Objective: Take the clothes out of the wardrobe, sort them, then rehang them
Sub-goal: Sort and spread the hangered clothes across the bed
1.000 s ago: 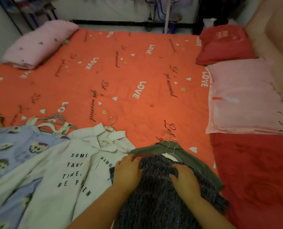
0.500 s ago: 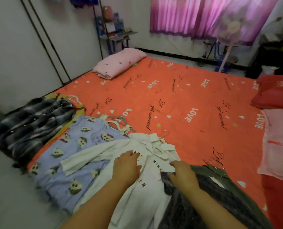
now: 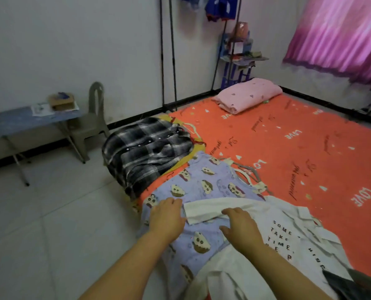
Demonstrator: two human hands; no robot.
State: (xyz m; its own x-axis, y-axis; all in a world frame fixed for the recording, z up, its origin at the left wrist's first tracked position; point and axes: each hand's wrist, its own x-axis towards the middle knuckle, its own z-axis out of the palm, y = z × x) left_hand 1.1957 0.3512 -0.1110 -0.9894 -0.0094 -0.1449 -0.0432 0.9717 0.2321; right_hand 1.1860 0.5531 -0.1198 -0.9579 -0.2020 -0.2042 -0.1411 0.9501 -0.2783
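- The person leans over the near-left corner of the bed, which is covered by an orange bedcover (image 3: 299,148) printed with "LOVE" and small hearts.
- The left hand (image 3: 167,215) lies flat on a lilac garment with a cartoon print (image 3: 204,187). Its fingers are relaxed and grasp nothing; they touch the end of a white sleeve (image 3: 210,210).
- The right hand (image 3: 240,228) rests with spread, straight fingers on the same sleeve, where it crosses the lilac garment. It also holds nothing.
- The sleeve belongs to a white shirt with black letters (image 3: 288,239), which lies to the right and partly over the lilac garment.
- Pale clothes hangers (image 3: 249,176) stick out at the far edge of the lilac garment.
- To the far left, a black and white plaid shirt (image 3: 145,150) hangs over the corner of the bed.
- At the near-right edge, a piece of dark grey knit garment (image 3: 353,286) shows.
- A folded pink blanket (image 3: 249,94) lies at the far side of the bed.
- Black rack poles (image 3: 167,50) stand at the wall behind, and a pink curtain (image 3: 342,33) hangs at far right.
- On the floor at left stand a blue folding table (image 3: 28,120) and a grey plastic chair (image 3: 93,118).
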